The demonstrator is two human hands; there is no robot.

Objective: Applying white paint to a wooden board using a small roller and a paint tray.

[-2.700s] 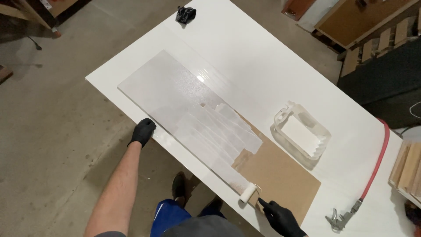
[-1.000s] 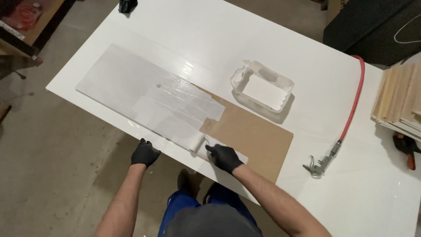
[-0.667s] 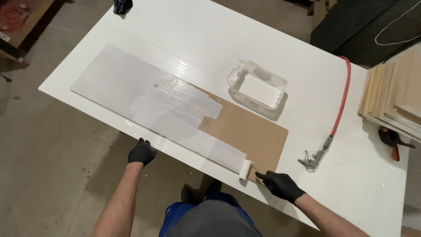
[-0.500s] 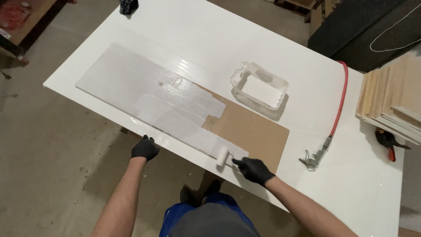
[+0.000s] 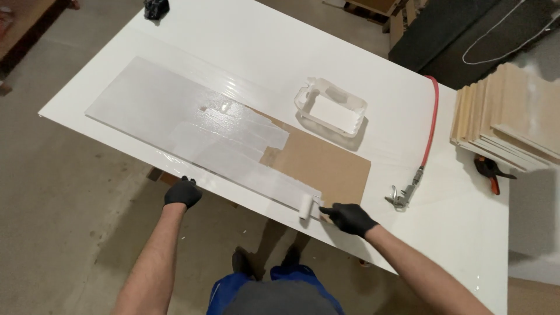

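Observation:
A long flat board [image 5: 175, 125] lies on the white table [image 5: 245, 41]. Most of it is coated in wet white paint; its right end [image 5: 329, 166] is bare brown. My right hand [image 5: 350, 219], in a black glove, grips the handle of a small white paint roller [image 5: 305, 205]. The roller rests on the board's near edge, at the border between painted and bare surface. My left hand [image 5: 183, 192], also gloved, is closed over the table's near edge beside the board.
A white paint tray [image 5: 331, 108] sits behind the board. A red air hose [image 5: 430, 128] with a blow gun [image 5: 401, 195] lies to the right. Stacked wooden panels [image 5: 507, 116] and an orange clamp [image 5: 490, 172] sit far right. A black glove [image 5: 156, 7] lies at the far edge.
The roller has moved back and forth along the board's near edge, widening the white strip toward the brown end. My left hand has stayed on the table edge.

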